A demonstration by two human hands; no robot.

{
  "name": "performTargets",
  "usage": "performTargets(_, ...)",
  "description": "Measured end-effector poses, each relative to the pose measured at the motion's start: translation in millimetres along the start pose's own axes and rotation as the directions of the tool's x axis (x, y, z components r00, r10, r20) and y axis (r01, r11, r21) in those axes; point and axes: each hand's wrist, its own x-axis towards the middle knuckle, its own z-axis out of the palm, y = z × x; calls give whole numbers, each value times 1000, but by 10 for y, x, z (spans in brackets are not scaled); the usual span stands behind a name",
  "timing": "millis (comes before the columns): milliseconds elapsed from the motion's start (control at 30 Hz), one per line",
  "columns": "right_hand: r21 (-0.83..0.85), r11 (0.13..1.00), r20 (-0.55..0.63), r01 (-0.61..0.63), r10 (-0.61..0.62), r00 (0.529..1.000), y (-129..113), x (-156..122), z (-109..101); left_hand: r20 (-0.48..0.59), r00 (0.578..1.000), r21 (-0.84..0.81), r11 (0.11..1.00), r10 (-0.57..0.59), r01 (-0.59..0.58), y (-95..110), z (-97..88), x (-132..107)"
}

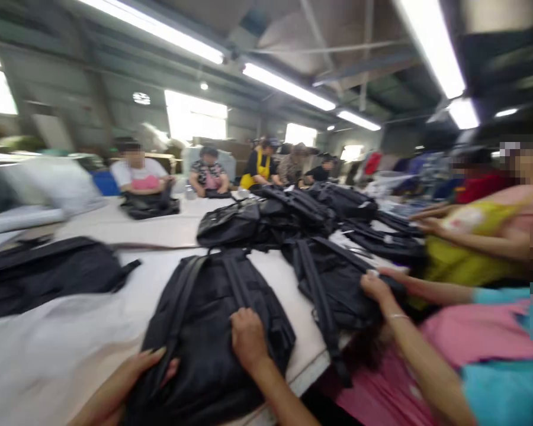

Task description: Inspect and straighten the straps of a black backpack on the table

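Note:
A black backpack lies on the table in front of me, its two shoulder straps facing up. My left hand is closed around the lower part of its left strap, with the thumb on top and fingertips showing past the strap. With curled fingers, my right hand grips the lower end of the right strap. What exactly sits between those fingers is partly hidden by the hand. The picture is a little blurred.
Beside me on the right, a co-worker's hands handle another black backpack. A pile of black backpacks lies beyond. To the left are a black bag and whitish plastic sheeting. Several people stand around the long table.

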Motion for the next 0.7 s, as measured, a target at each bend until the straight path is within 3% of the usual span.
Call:
performTargets(33,51,998,7,-25,25,1000,-18,47,77,65,992,478,869,108,-126,143,104,-222)
performTargets(67,102,994,4,-29,29,1000,-31,91,132,162,966,847,473,204,-242,262,180,-398)
performTargets(100,167,986,16,-15,13,1000,-42,129,155,270,929,959,14,253,-282,350,230,-522)
performTargets(133,254,967,32,-17,9,999,-59,156,145,360,897,909,-314,257,-274,404,259,-595)
performTargets(167,350,936,46,-23,8,999,-89,169,105,419,877,835,-480,236,-269,427,271,-627)
performTargets(300,683,721,161,-118,9,987,-422,155,-114,495,859,691,-658,130,-298,329,207,-594)
performTargets(467,795,539,311,-277,29,950,-955,302,-15,519,854,540,-785,26,-304,205,80,-643)
performTargets(600,892,266,380,-365,-3,925,-1108,420,69,525,851,508,-802,-2,-315,207,70,-693)
performTargets(700,877,122,466,-464,10,885,-1104,450,-19,479,877,602,-718,-25,-350,251,117,-695)
